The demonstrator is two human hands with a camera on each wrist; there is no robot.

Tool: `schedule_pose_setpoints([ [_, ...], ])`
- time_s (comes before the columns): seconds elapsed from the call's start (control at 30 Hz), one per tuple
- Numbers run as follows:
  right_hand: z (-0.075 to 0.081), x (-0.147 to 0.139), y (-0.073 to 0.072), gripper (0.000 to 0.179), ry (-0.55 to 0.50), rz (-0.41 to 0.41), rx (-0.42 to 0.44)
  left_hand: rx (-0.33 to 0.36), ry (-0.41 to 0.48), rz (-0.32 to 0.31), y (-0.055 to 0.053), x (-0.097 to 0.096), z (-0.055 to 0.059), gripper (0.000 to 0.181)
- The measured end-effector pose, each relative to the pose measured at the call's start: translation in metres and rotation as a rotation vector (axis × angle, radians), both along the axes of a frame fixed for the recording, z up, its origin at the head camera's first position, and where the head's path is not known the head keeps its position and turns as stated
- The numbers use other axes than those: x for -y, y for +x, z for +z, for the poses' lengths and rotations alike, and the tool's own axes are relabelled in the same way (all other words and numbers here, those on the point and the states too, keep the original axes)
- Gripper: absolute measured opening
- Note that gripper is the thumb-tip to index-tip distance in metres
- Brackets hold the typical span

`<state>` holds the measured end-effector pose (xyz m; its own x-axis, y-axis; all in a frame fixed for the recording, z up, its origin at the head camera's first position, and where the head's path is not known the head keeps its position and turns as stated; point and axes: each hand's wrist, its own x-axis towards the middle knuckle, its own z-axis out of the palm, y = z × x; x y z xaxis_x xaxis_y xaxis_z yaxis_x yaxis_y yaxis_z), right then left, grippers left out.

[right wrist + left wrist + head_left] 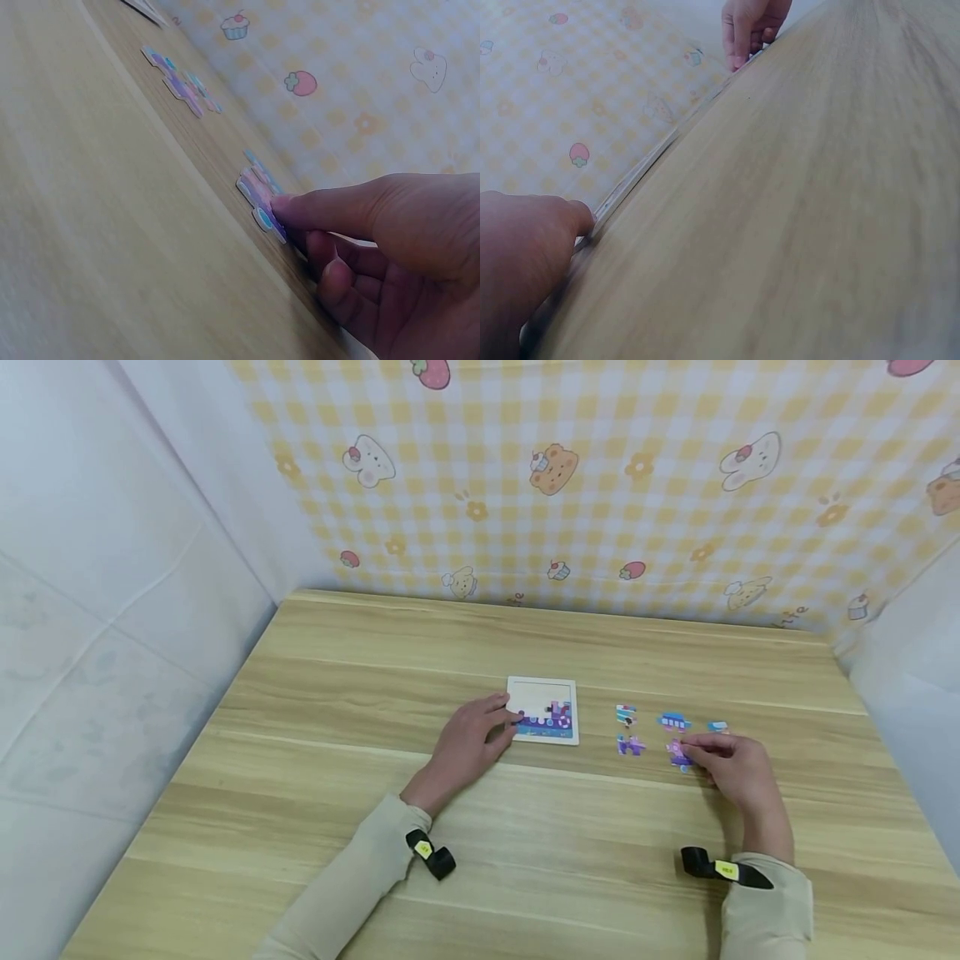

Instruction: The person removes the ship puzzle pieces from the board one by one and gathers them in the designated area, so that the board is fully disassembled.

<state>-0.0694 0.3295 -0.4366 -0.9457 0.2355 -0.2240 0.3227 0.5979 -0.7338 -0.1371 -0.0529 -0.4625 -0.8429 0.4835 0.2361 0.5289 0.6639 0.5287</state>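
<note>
A square white-framed jigsaw puzzle board (543, 682) lies flat on the table, with purple and blue pieces fitted along its lower part and right side. My left hand (471, 735) holds the board at its left edge, fingertips over the frame; the left wrist view shows only part of this hand (525, 255). To the right, my right hand (738, 772) pinches a pink and purple puzzle piece (678, 752) by its right side. In the right wrist view the thumb lies on that piece (259, 193), its other fingers curled beneath.
Loose puzzle pieces lie between and beyond the hands: a striped one (626, 716), a purple one (631, 746), a blue one (674, 722) and another blue one (717, 727). A yellow checked cloth (600, 510) hangs behind the wooden table (375, 652).
</note>
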Motion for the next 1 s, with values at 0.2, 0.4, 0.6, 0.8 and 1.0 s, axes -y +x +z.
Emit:
schedule_pose_setpoints([
  [0.2,-0.001,-0.001,0.0,0.033,-0.016,0.007,-0.026,0.001,-0.001,-0.001,0.0,0.001,0.0,0.027],
  [0.4,-0.001,-0.001,0.001,0.035,-0.038,-0.003,-0.033,0.007,-0.007,0.0,-0.001,0.001,0.0,0.027],
  [0.6,0.005,0.0,0.0,0.044,-0.053,-0.017,-0.024,0.001,0.003,0.001,-0.001,0.002,0.002,0.027],
  [0.8,0.01,0.003,0.0,0.053,-0.022,-0.049,-0.048,-0.003,0.001,-0.007,-0.001,0.003,0.004,0.027],
  [1.0,0.018,0.02,-0.002,0.052,-0.03,-0.022,-0.096,-0.015,-0.009,-0.013,0.0,0.003,0.003,0.026],
])
